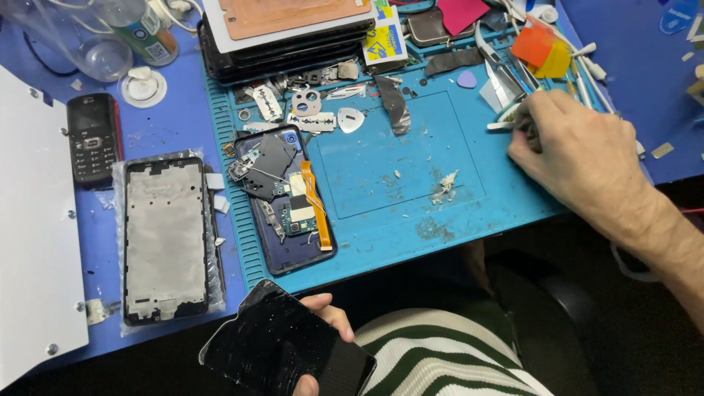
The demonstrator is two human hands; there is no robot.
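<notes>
My left hand [328,334] holds a black, dusty phone screen panel [282,345] low in the view, below the table's front edge. My right hand [576,150] rests on the right side of the blue repair mat [411,220], its fingers closed around a small dark tool beside a white brush-like tool [502,121]. An opened phone body [286,198] with an exposed circuit board and an orange flex cable lies at the mat's left side, untouched.
A metal phone frame [165,238] in clear plastic lies at left, a black keypad phone [94,136] behind it. Stacked phones [286,44], guitar-pick openers, tweezers, blades and small parts crowd the mat's far edge. White debris sits mid-mat [444,182].
</notes>
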